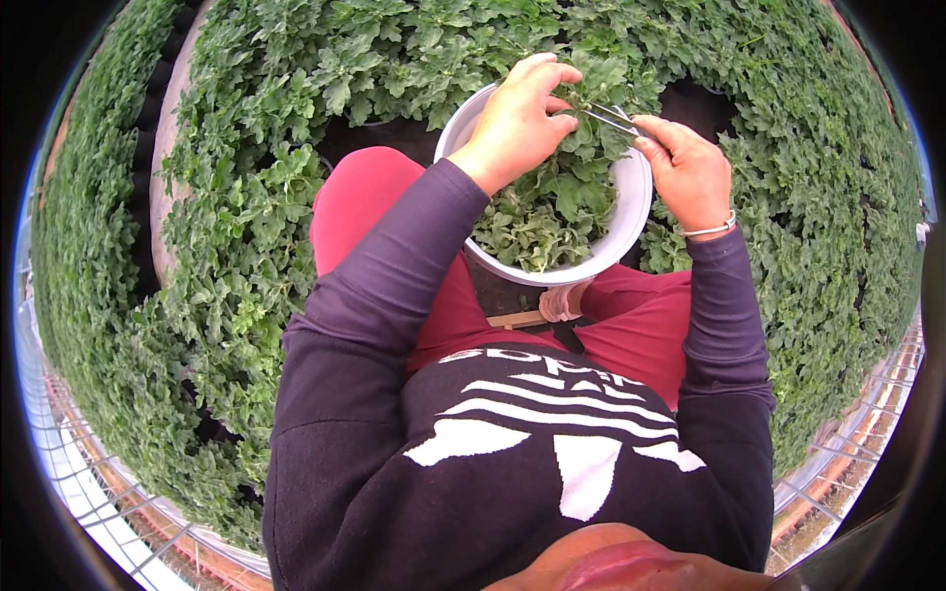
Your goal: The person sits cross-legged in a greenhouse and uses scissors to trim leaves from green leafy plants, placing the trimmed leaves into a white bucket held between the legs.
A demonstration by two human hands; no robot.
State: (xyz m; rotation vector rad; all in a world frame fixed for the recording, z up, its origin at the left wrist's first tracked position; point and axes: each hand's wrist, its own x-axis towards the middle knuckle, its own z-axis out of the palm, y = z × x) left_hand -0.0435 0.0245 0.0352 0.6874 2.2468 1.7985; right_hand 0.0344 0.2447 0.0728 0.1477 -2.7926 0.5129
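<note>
My left hand (532, 113) is over the left rim of a white bucket (637, 207). Its thumb and fingers close on a leafy green shoot (583, 94) at the bucket's far side. From the right, my right hand (687, 172) grips a thin metal tool with two slender prongs (613, 120), like tweezers or fine scissors; I cannot tell which. The prongs point left, at the stem beside my left fingertips. Loose green leafy cuttings (540, 229) lie inside the bucket, which stands between my knees.
Dense leafy plants (246, 236) surround me, with dark gaps between some of them. A pale curved strip (175, 148) runs along the left. Wire mesh (158, 532) borders the bed at lower left and lower right. A wooden piece (517, 320) lies below the bucket.
</note>
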